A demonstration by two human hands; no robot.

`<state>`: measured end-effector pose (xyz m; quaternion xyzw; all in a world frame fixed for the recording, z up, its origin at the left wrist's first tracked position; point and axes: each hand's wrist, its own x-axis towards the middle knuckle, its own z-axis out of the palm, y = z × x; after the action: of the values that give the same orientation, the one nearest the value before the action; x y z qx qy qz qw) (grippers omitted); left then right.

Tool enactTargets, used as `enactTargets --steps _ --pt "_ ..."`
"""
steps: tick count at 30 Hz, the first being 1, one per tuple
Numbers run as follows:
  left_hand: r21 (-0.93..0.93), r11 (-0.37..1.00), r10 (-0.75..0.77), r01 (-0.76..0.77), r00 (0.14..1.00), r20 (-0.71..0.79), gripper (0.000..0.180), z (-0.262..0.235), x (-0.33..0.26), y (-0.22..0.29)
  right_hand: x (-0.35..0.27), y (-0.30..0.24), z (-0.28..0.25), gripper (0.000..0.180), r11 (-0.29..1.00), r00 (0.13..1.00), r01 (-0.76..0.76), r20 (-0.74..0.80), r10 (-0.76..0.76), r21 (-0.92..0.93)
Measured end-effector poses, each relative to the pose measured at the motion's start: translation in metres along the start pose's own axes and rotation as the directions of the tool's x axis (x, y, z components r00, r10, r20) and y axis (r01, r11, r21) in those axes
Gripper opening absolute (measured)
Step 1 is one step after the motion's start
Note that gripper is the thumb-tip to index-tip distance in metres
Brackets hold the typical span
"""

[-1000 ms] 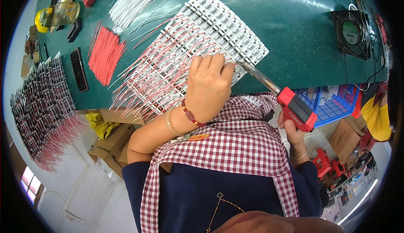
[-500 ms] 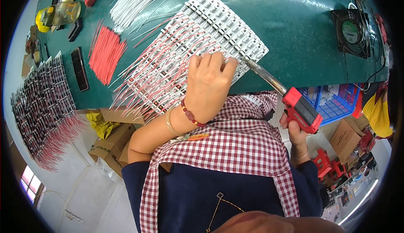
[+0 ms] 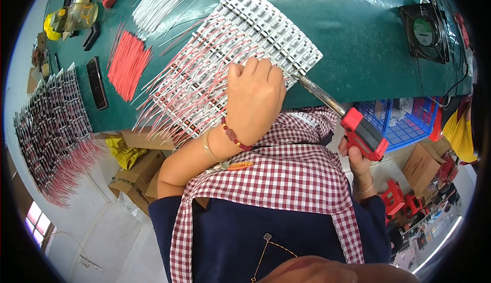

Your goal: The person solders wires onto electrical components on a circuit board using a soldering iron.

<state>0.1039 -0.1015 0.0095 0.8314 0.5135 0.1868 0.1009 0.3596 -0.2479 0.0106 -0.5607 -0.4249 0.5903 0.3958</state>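
Observation:
A slanted panel of white circuit boards (image 3: 279, 22) lies on the green table, its left half covered by thin red and white wires (image 3: 179, 86). Over the panel's near right part rests my left hand (image 3: 255, 91), fingers curled in and pressed together. Whatever it pinches is hidden beneath the knuckles. My right hand (image 3: 359, 162) is closed round the red and black handle of a soldering gun (image 3: 364, 133). The gun's long metal barrel points up and left, its tip at the panel's near edge, just right of my left fingers.
Bundles of red wires (image 3: 129, 65) and white wires (image 3: 163, 1) lie left of the panel, near a phone (image 3: 97, 83). Wired boards (image 3: 53, 129) hang at the left edge. A black fan (image 3: 423, 31) stands at right, above a blue basket (image 3: 409, 124).
The panel has shifted slightly left and up. My left fingers have drawn in a little closer together, and the soldering gun has moved slightly left.

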Motion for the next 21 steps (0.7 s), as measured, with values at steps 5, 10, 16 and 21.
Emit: enactTargets --steps 5,10,16,21 --pt "0.0 0.999 -0.038 0.038 0.996 0.075 0.013 -0.003 0.008 0.0 0.006 0.004 0.002 0.036 1.0 1.0 -0.003 -0.015 0.003 0.012" --pt "0.013 0.999 -0.052 0.051 0.989 0.136 0.01 -0.003 0.011 -0.001 0.011 0.008 0.005 0.027 0.993 0.999 0.032 -0.037 -0.037 -0.117" --pt "0.018 0.998 -0.069 0.067 0.988 0.139 0.009 -0.003 0.012 -0.001 0.012 0.001 0.004 0.03 0.993 0.998 0.059 -0.027 -0.062 -0.099" --pt "0.013 0.998 -0.07 0.069 0.988 0.139 0.008 -0.003 0.013 0.0 0.011 0.001 0.006 0.031 0.996 0.998 0.046 -0.032 -0.048 -0.079"
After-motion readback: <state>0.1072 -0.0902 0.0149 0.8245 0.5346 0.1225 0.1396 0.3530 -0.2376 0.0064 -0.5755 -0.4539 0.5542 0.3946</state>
